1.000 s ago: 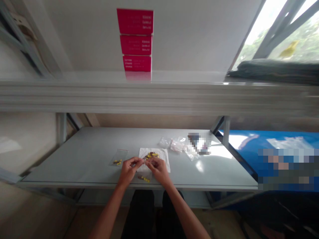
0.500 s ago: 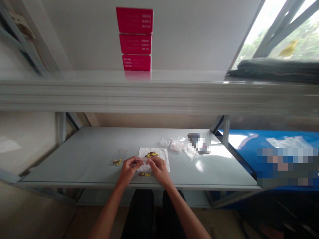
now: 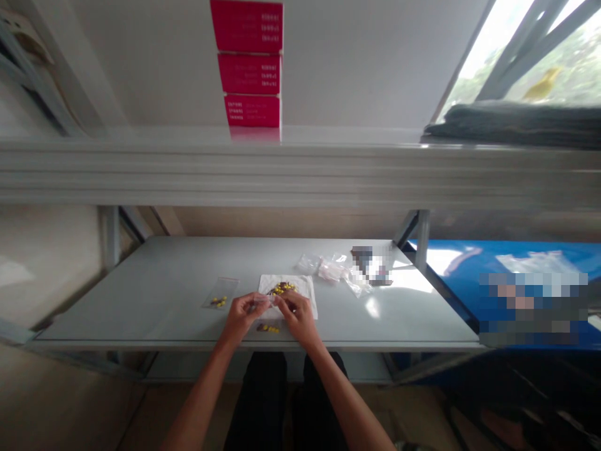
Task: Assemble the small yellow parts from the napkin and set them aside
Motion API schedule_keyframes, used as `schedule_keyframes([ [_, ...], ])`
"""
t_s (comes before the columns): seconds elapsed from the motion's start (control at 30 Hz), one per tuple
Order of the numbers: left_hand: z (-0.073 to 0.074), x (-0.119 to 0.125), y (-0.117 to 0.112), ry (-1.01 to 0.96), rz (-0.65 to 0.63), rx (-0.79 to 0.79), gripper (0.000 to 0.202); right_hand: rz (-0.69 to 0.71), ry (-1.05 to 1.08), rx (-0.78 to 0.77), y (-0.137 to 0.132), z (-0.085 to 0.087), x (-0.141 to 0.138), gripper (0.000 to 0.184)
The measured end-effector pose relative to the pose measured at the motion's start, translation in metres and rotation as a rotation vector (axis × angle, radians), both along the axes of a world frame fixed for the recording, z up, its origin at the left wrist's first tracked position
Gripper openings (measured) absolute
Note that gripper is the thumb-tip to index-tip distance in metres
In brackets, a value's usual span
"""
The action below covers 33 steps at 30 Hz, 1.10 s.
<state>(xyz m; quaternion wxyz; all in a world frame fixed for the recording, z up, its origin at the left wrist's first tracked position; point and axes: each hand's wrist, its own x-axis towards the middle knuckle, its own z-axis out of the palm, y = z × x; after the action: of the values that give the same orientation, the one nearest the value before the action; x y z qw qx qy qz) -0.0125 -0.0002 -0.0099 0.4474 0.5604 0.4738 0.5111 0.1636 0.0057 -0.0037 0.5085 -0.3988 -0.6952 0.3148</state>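
My left hand [image 3: 243, 318] and my right hand [image 3: 297, 314] are close together, with fingertips pinching the top edge of a small clear zip bag [image 3: 267, 318]. Yellow and dark-red capsules [image 3: 268, 328] show at the bag's lower end, below my fingers. Just beyond my hands, a white cloth or sheet [image 3: 307, 291] bears a loose heap of similar capsules [image 3: 283, 288]. To the left of my left hand, another clear zip bag [image 3: 228, 287] lies flat with several capsules inside. My fingers partly hide the held bag's top.
Crumpled clear plastic bags [image 3: 332, 269] lie at the right rear of the grey table [image 3: 154, 294], beside a blurred-out item [image 3: 370, 263]. A shelf [image 3: 282, 175] crosses above, carrying stacked red boxes [image 3: 251, 75]. A blue table [image 3: 446, 263] adjoins on the right.
The whole view has shifted slightly, with things appearing a little higher and further left. Both hands keep their pinch on the bag's top, their fingertips barely altered.
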Motion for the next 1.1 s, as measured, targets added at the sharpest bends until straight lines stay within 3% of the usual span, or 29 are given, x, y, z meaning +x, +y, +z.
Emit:
schedule_keyframes([
  [0.27,0.0058,0.0026,-0.0005,0.115,0.023,0.03,0.03,0.055,-0.006,-0.07,0.0022,-0.0049,-0.0018,0.036],
  [0.73,0.002,0.0043,-0.0011,0.185,0.02,0.068,0.029,0.044,-0.019,-0.036,-0.0003,-0.0005,0.0015,0.024],
  [1.1,0.0035,0.0034,-0.0011,0.025,-0.061,-0.026,0.042,-0.057,0.061,-0.061,-0.0003,-0.0046,0.0017,0.029],
])
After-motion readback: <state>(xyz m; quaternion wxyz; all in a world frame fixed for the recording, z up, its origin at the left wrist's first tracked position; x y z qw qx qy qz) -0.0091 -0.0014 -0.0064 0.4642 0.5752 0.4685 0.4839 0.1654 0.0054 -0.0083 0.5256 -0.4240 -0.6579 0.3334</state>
